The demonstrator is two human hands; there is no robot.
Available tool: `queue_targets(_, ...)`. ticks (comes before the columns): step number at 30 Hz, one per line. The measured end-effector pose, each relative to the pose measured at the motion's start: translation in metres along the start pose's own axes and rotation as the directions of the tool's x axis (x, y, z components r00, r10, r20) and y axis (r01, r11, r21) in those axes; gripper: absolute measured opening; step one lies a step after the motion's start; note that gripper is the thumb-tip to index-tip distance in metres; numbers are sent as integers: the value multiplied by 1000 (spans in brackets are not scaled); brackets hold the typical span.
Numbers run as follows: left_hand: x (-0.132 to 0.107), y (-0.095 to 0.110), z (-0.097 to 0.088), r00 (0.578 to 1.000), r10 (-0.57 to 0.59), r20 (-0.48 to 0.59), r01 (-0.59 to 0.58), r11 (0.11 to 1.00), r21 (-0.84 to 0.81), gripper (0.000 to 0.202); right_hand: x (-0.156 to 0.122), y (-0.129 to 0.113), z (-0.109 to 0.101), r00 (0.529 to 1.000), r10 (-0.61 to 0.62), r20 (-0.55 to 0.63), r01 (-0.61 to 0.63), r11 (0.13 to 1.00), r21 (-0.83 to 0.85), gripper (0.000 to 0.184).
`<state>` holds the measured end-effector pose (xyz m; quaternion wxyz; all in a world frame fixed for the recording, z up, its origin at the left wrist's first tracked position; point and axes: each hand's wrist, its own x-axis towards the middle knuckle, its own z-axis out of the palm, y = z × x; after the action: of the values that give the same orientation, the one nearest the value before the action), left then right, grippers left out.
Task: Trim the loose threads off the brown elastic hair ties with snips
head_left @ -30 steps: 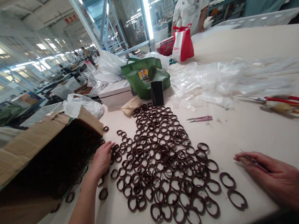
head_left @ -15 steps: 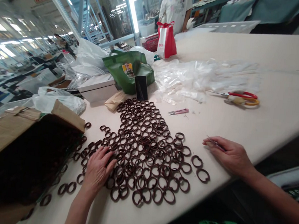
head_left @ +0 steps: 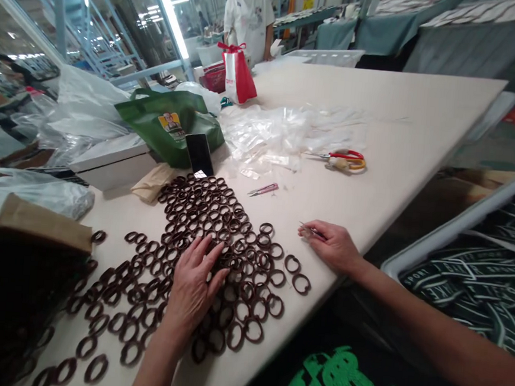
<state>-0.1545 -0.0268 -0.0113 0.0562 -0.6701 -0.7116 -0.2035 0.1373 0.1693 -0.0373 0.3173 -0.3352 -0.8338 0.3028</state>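
Many dark brown rings point(head_left: 203, 200), some with a small inward point, lie in a spread pile on the pale tabletop. My left hand point(head_left: 194, 283) rests palm down on the middle of the pile, fingers stretched and slightly apart, hiding the rings beneath. To the right of the pile, my right hand point(head_left: 331, 243) lies near the table's edge. Its closed fingers hold a small pointed metal tool point(head_left: 318, 232), mostly hidden. Two loose rings point(head_left: 297, 273) sit between that hand and the pile. A cardboard box point(head_left: 36, 223) with a dark inside stands at the left.
Beyond the pile are pink thread snips point(head_left: 264, 189), red-and-yellow-handled scissors point(head_left: 344, 159), clear plastic bags point(head_left: 271, 134), a propped phone point(head_left: 199, 154) and a green bag point(head_left: 169, 120). A red-and-white bag point(head_left: 240, 75) stands near a person point(head_left: 249, 23). A bin point(head_left: 413, 253) of dark printed fabric sits right.
My left hand has moved from the pile's left side rightward onto its middle. My right hand stays near the table edge, still holding the tool. The view has turned to the right.
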Motion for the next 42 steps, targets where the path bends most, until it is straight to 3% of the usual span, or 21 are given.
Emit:
queue_targets(2, 9, 3, 11, 998, 44, 40, -44, 999, 1, 40, 0, -1, 0, 1000, -8, 1, 8, 1000, 9, 22)
queue_targets(5, 3, -12, 13, 997, 48, 62, -50, 998, 30, 40, 0, -2, -1, 1000, -17, -7, 18, 1000, 26, 21)
queue_targets(11, -44, -58, -21, 996, -68, 63, 63, 995, 77, 42, -2, -2, 1, 1000, -6, -8, 7, 998, 57, 20)
queue_targets(14, -62, -62, -38, 984, -178, 11, 175, 974, 141, 44, -1, -1, 2, 1000, -19, -14, 20, 998, 57, 18)
queue_targets(17, -67, -40, -45, 967, -238, -93, 249, 958, 140, 47, -1, -1, 2, 998, -43, -38, 46, 996, 77, 17)
queue_targets(20, -65, 4, -39, 965, -216, -149, 225, 973, 44, 47, -9, -7, -1, 993, -89, -81, 99, 986, 136, 18)
queue_targets(22, -65, 35, -31, 976, -174, -130, 176, 984, 5, 46, -20, -14, -2, 979, -199, -34, 202, 961, 190, 15)
queue_targets(25, -70, 66, -22, 984, -153, -86, 152, 988, -24, 47, -39, -24, -1, 904, -406, 134, 382, 907, 177, 14)
queue_targets(28, -82, 75, -22, 954, -271, -130, 268, 963, -37, 48, -47, -28, 0, 869, -453, 201, 436, 891, 122, 16)
queue_targets(32, -96, 82, -29, 893, -380, -241, 385, 923, -31, 43, -42, -24, -8, 907, -410, 101, 387, 903, 188, 16)
queue_targets(35, -97, 99, -30, 854, -444, -272, 438, 895, -84, 32, -39, -18, -17, 905, -391, 166, 373, 919, 128, 14)
queue_targets(39, -92, 125, -21, 817, -523, -243, 471, 848, -242, 19, -44, -12, -23, 843, -426, 328, 462, 886, -38, 19)
queue_targets(42, -91, 136, -12, 812, -565, -146, 469, 781, -411, 13, -45, -13, -23, 802, -448, 395, 525, 844, -108, 18)
